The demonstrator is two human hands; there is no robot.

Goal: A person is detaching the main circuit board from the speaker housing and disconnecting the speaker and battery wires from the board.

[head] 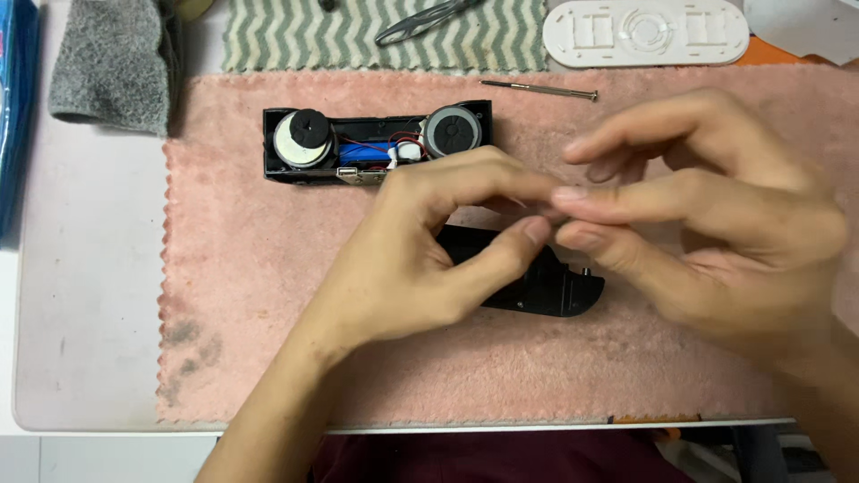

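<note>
Nearest, the left hand (420, 259) and right hand (716, 233) meet fingertip to fingertip, fingers narrowly pinched together; whether anything small sits between them cannot be told. Directly beneath them lies the black cover (537, 282), its long axis running left to right and dipping slightly toward the right, partly hidden by the left fingers. Farther off sits the open speaker body (376, 143), lengthwise left to right, then a thin screwdriver (541, 89). All rest on a pink cloth (268, 313) over the table (89, 313).

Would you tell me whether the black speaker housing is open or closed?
Open: the speaker housing shows two round drivers, blue battery and wires; its cover lies apart.
</note>
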